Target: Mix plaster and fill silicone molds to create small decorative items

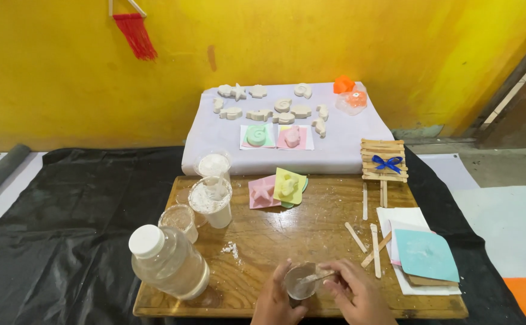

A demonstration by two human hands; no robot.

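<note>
The left hand (pixel 273 304) is gripping a small clear cup (pixel 301 281) from its left side, fingers wrapped against its wall, steadying it at the near edge of the wooden tabletop (pixel 275 235). The right hand (pixel 356 295) is pinching a thin stick (pixel 316 277), fingers closed on it, whose long axis is running leftward and slightly down from that hand into the cup's pale mix. A capped plastic bottle (pixel 168 261) is standing well to the left, nearer the left hand.

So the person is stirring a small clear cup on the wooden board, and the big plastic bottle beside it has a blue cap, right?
Not quite. The head view shows the bottle has a white cap, not blue. The rest holds: the left hand steadies the small clear cup on the wooden board while the right hand stirs.
</note>
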